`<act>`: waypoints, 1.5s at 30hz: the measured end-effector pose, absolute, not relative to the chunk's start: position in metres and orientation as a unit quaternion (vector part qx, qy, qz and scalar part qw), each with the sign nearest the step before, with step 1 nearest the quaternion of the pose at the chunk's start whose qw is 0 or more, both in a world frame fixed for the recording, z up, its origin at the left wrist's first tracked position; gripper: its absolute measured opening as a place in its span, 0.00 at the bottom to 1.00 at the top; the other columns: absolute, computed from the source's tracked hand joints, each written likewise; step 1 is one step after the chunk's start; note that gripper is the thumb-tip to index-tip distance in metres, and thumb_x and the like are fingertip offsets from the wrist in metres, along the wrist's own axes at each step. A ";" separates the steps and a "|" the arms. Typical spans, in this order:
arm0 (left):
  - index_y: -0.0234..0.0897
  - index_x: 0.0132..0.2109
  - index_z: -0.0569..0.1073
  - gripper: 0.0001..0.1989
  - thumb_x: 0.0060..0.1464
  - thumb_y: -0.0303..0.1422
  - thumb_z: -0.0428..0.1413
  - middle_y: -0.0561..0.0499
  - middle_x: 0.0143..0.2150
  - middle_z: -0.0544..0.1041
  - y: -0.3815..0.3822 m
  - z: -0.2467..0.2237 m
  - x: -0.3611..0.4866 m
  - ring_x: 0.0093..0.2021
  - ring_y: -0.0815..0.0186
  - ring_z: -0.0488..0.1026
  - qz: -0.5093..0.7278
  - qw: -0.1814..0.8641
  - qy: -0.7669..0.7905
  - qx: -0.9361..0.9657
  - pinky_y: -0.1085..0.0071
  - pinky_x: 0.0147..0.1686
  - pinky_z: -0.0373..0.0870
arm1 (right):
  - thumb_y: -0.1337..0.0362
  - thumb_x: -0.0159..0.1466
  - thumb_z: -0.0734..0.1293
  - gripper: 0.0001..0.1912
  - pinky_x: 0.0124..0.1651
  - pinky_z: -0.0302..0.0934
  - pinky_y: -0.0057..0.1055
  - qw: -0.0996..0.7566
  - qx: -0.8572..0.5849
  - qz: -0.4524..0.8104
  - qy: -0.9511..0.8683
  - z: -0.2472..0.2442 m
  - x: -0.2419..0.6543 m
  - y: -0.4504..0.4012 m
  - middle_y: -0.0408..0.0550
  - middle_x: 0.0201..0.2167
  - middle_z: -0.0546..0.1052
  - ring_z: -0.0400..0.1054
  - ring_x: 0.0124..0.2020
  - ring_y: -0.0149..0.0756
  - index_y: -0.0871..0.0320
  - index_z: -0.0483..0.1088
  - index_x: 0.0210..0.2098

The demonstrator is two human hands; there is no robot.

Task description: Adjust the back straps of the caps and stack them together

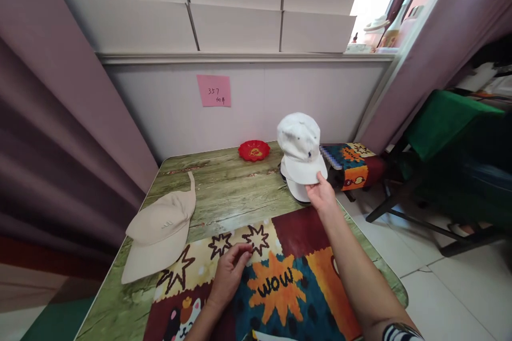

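Observation:
My right hand [321, 193] grips the brim of a white cap [298, 136] at the table's back right, thumb on top. Beneath that cap are other caps [296, 191], one with a white brim and a dark edge showing; how many is hidden. My left hand [232, 272] is over the patterned mat [296, 232], its fingers curled in toward the thumb with nothing visible in them. To its left, a beige cap [160, 229] lies on the table, brim facing the near left and its strap sticking out at the back.
A red scalloped dish [254, 150] sits by the wall at the back of the wood-patterned table [224, 192]. A pink note [214, 90] is stuck to the wall. Beyond the right edge stand a small patterned stool [354, 168] and a chair with green cloth [448, 122].

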State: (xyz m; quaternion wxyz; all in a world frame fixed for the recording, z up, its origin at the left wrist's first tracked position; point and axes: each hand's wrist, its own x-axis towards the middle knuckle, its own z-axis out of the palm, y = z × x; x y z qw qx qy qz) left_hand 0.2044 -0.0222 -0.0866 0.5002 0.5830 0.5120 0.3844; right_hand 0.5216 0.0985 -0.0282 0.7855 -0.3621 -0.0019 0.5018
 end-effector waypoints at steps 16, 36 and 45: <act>0.41 0.42 0.77 0.12 0.60 0.42 0.54 0.48 0.41 0.80 -0.023 -0.103 0.200 0.43 0.58 0.77 0.369 0.452 0.495 0.644 0.64 0.46 0.72 | 0.65 0.61 0.70 0.05 0.41 0.76 0.35 0.733 -0.456 0.504 -0.012 -0.101 0.549 0.089 0.48 0.34 0.82 0.79 0.39 0.38 0.54 0.72 0.38; 0.40 0.39 0.77 0.08 0.59 0.35 0.54 0.49 0.38 0.80 -0.030 -0.102 0.204 0.40 0.61 0.76 0.400 0.420 0.478 0.660 0.66 0.43 0.71 | 0.44 0.60 0.66 0.22 0.13 0.46 0.20 0.757 -0.563 0.276 -0.185 -0.106 0.485 0.022 0.31 0.16 0.61 0.51 0.12 0.21 0.55 0.58 0.26; 0.37 0.35 0.79 0.11 0.54 0.40 0.58 0.48 0.33 0.81 -0.037 -0.098 0.210 0.34 0.61 0.78 0.461 0.469 0.481 0.580 0.66 0.38 0.74 | 0.41 0.59 0.64 0.24 0.15 0.51 0.22 0.686 -0.491 0.443 -0.303 -0.098 0.364 0.062 0.34 0.17 0.62 0.55 0.14 0.23 0.55 0.60 0.27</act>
